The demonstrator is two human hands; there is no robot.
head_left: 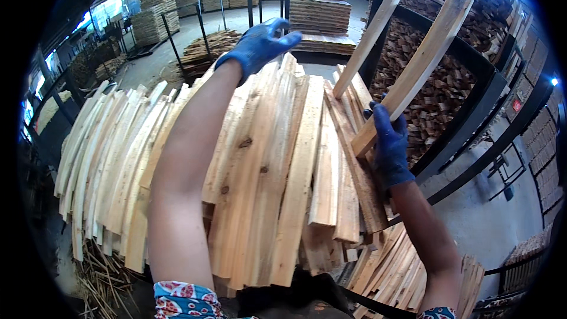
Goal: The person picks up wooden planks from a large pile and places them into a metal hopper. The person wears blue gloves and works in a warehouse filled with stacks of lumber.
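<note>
The right hand curls round the lower end of a plank slanting up over the board pile's right edge, probably stiff, fairly light and best balanced mid-length, while the left hand, spread and empty, hovers above the board pile near its far edge.

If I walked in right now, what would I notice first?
Probably the big spread of pale boards filling the middle. Next, the bright blue gloves: the left hand is raised above the boards' far end, while the right hand grips a long board slanting up. Behind it, toward the upper right, is a stack of wood pieces.
</note>
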